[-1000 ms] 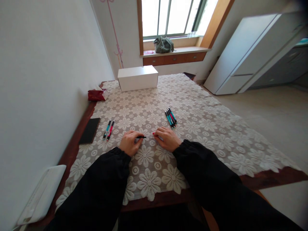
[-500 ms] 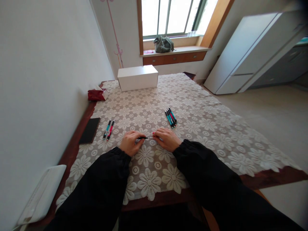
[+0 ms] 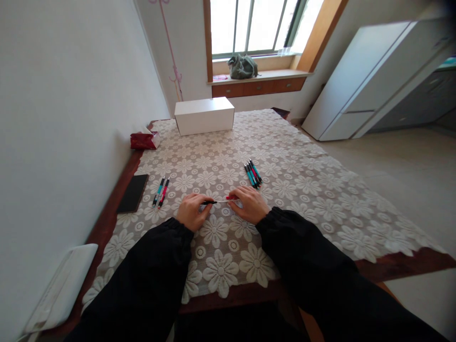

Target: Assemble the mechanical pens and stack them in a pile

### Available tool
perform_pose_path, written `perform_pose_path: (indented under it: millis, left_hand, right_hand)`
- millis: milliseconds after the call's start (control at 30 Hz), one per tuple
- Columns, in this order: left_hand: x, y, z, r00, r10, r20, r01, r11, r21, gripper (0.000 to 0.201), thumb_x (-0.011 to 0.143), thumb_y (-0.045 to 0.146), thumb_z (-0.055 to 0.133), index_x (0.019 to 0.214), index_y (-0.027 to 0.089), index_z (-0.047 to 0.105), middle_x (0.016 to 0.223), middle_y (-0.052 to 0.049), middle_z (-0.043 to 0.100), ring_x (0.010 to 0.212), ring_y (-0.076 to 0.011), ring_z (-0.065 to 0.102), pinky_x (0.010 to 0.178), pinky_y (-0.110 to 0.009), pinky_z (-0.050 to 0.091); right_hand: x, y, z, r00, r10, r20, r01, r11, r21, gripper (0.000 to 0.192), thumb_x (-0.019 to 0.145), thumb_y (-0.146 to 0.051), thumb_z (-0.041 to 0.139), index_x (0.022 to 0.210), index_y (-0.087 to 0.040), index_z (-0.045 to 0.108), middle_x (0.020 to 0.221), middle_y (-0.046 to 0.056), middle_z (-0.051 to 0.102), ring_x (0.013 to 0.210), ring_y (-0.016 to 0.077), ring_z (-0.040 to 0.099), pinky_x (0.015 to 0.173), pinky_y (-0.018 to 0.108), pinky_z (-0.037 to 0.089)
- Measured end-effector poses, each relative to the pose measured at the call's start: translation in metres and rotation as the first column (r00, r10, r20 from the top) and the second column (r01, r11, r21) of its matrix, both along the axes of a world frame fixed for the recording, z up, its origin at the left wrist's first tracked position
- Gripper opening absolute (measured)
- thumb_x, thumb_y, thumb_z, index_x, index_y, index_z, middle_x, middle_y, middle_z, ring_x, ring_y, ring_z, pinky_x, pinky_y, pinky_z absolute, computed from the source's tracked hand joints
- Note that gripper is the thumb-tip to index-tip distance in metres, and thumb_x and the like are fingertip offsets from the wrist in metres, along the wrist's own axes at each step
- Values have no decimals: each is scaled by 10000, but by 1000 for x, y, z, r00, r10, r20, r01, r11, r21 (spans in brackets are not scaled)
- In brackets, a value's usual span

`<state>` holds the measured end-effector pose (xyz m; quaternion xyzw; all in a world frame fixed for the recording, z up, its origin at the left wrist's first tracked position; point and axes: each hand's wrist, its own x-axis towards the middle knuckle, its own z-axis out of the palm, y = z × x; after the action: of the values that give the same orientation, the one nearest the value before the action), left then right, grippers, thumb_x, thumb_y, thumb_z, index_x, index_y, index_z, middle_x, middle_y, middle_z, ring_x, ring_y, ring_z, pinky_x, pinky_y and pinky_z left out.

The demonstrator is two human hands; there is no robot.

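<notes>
Just in from the middle of the tabletop's (image 3: 242, 294) near edge, pinches a black pen part (image 3: 209, 203) between thumb and fingers of the left hand (image 3: 194, 210), and grasps a small red piece (image 3: 231, 196) in the fingers of the right hand (image 3: 248, 205). Spans the gap between with a slim pale rod (image 3: 223, 201), perhaps a refill; cannot tell whether seated in the black pen part or only touching it. For clean work, hold the black pen part steady, low over the lace cloth (image 3: 221, 270), and let only the right hand move. Keep the rod in line, ease it lengthwise, and avoid side pressure, likely to bend anything so thin. Grip the red piece lightly but surely, so as not to drop it on the raised flower pattern.

Along the left edge, a dark flat notebook (image 3: 133, 194), with a teal pen (image 3: 158, 191) and a red pen (image 3: 164, 192) to its right. Just beyond the right hand, a bundle of pens (image 3: 252, 174), teal and red. Toward the far-left corner, a red packet (image 3: 143, 140); near the far edge, a white box (image 3: 204, 116). Past the right edge, a white fridge (image 3: 356, 80); past the far edge, a bag (image 3: 242, 66) below a bright window (image 3: 260, 23).
</notes>
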<state>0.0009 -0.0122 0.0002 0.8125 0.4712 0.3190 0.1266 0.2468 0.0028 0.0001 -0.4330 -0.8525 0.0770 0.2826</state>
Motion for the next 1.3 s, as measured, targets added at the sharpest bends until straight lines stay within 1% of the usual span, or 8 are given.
perform_pose_path:
  millis: [100, 233, 333, 500, 767, 900, 1033, 1300]
  left_hand:
    - [-1, 1, -2, 1000, 29, 10, -29, 1000, -1, 139, 884, 169, 707, 987, 258, 733, 993, -7, 766, 1001, -247, 672, 937, -430, 499]
    - [-1, 1, -2, 996, 78, 34, -78, 997, 4, 133, 886, 183, 703, 999, 249, 730, 994, -16, 766, 1004, -250, 673, 930, -428, 508]
    - [-1, 0, -1, 994, 93, 55, -93, 996, 1, 126, 894, 193, 691, 1002, 245, 729, 1003, -19, 765, 1002, -246, 673, 935, -427, 512]
    - [-1, 0, -1, 996, 62, 61, -62, 998, 3, 121, 899, 194, 693, 1001, 247, 729, 994, -18, 764, 1001, -248, 672, 937, -436, 513]
    - [-1, 0, -2, 997, 41, 58, -42, 999, 6, 143, 878, 170, 725, 999, 247, 732, 977, -12, 767, 985, -247, 676, 925, -431, 517]
    - [-1, 1, -3, 997, 31, 74, -32, 999, 1, 130, 891, 181, 716, 1001, 248, 732, 984, -9, 768, 987, -242, 676, 934, -429, 513]
    - [-1, 1, -3, 997, 18, 81, -18, 1000, -1, 119, 898, 188, 712, 999, 248, 735, 985, -9, 767, 988, -238, 675, 948, -430, 514]
    - [-2, 0, 1, 995, -28, 93, 31, 999, -38, 125, 896, 184, 701, 992, 250, 747, 977, -16, 768, 971, -235, 688, 964, -437, 532]
  right_hand:
    - [1, 1, 2, 992, -120, -30, 120, 993, -7, 171, 996, -355, 566, 909, -214, 606, 879, 43, 666, 878, 221, 605, 829, 336, 405]
    - [5, 2, 6, 960, -279, -8, 278, 960, -27, 326, 1063, -378, 410, 842, -216, 586, 834, 43, 662, 832, 213, 613, 734, 323, 373]
    - [6, 2, 6, 943, -329, 42, 330, 944, -19, 421, 1081, -384, 332, 760, -217, 545, 750, 43, 631, 732, 206, 594, 648, 328, 329]
    - [3, 1, 4, 975, -220, 40, 220, 976, -3, 457, 1086, -390, 315, 711, -219, 511, 719, 44, 620, 685, 192, 577, 630, 321, 335]
    - [0, 0, 1, 999, -17, -46, 14, 998, -66, 345, 1068, -408, 432, 826, -213, 583, 782, 29, 633, 743, 182, 586, 701, 294, 391]
    - [-1, -1, -1, 999, 8, -48, -12, 997, -70, 268, 1038, -382, 500, 855, -207, 592, 768, 21, 618, 704, 176, 570, 678, 290, 395]
    - [0, 0, -3, 999, 21, -42, -23, 999, -34, 193, 1020, -305, 510, 880, -204, 597, 810, 35, 637, 742, 184, 586, 713, 295, 420]
    - [4, 1, -3, 991, 133, -10, -133, 991, -3, 189, 1023, -252, 473, 931, -197, 629, 878, 60, 661, 806, 199, 607, 744, 301, 440]
